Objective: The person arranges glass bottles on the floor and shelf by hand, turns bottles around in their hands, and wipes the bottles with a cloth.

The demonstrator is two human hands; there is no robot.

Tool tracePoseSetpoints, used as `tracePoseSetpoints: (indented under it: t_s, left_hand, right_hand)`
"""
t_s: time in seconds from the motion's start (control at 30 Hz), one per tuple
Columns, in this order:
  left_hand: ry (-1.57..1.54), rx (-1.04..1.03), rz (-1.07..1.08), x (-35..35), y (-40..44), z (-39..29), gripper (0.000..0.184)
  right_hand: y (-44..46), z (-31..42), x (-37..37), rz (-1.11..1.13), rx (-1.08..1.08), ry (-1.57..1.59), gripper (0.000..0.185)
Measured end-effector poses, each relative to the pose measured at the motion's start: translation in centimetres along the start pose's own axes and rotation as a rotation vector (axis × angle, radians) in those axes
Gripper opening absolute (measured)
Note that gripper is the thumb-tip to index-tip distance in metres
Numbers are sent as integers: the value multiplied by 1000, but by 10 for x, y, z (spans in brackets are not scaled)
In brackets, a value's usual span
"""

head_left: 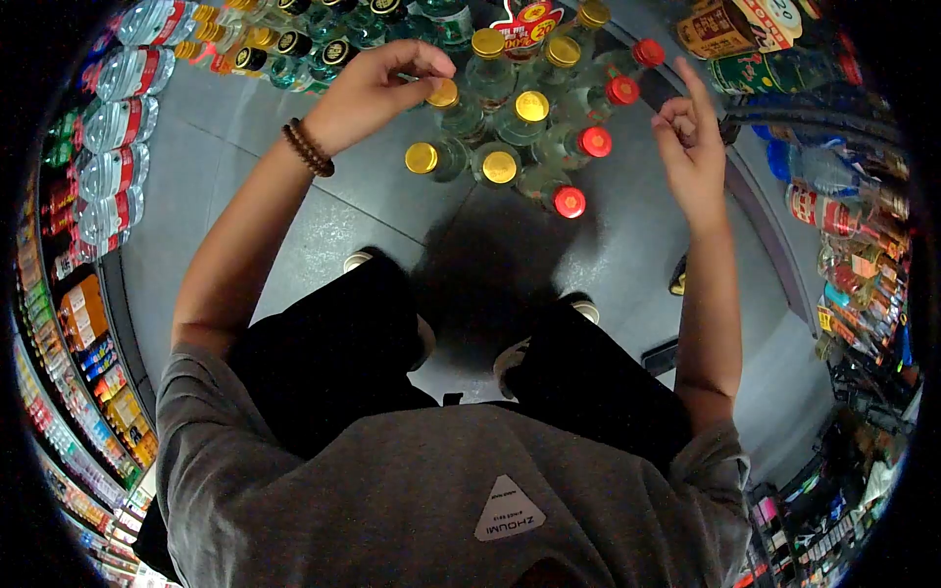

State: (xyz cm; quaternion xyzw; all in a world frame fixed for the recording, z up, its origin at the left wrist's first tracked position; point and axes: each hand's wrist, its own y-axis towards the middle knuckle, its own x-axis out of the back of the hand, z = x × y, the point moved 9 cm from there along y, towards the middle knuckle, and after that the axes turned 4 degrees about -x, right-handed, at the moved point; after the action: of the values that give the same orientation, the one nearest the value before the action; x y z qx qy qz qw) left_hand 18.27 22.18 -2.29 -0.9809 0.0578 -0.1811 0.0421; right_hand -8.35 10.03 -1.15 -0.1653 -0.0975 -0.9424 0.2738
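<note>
Clear glass bottles stand grouped on the floor in front of me, several with yellow caps and several with red caps. My left hand (371, 96), with a beaded bracelet (308, 148) at the wrist, is at the upper left of the group. Its thumb and curled fingers close on the cap of a yellow-capped bottle (457, 113). To the right of the group, my right hand (692, 147) is raised, index finger stretched out and the others loosely bent, holding nothing. Nearest to it is a red-capped bottle (610, 98), apart from the fingers. A red and yellow price sign (529, 26) stands behind the bottles.
Packed water bottles (120, 122) line the left side, and green bottles with dark caps (335, 52) stand at the back left. Shelves of goods (83, 333) curve along the left. More drinks (828, 211) fill the right side. A dark flat object (660, 357) lies by my right leg.
</note>
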Motion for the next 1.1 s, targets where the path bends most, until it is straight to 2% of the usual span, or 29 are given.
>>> tracePoseSetpoints:
  t_s: [0.1, 0.23, 0.3, 0.43, 0.5, 0.6, 0.73, 0.8, 0.9, 1.1]
  left_hand:
    - [0, -14, -7, -1, 0, 5, 18]
    - [18, -34, -23, 1, 1, 6, 17]
    - [-14, -20, -21, 1, 1, 6, 18]
    - [31, -11, -3, 0, 0, 3, 19]
    - [-18, -22, -9, 0, 1, 6, 20]
    - [-74, -44, -23, 1, 2, 7, 20]
    - [-51, -38, 4, 0, 2, 5, 20]
    - [-64, -34, 4, -1, 2, 6, 20]
    - [-50, -21, 17, -1, 2, 7, 20]
    - [-65, -25, 37, 1, 5, -1, 19]
  right_hand:
    - [6, 6, 1, -45, 16, -170, 72]
    - [13, 8, -3, -86, 63, -223, 75]
    - [16, -6, -12, 27, -4, -501, 76]
    - [13, -11, -14, 26, -94, -349, 78]
    - [12, -1, -11, -27, -1, -306, 76]
    - [2, 7, -21, 70, 117, -435, 73]
    - [-5, -1, -26, 91, 61, -427, 72]
    - [-8, 11, -23, 24, 175, -379, 69]
    - [-11, 5, -30, 122, 181, -455, 66]
    - [-12, 9, -30, 117, 176, -420, 64]
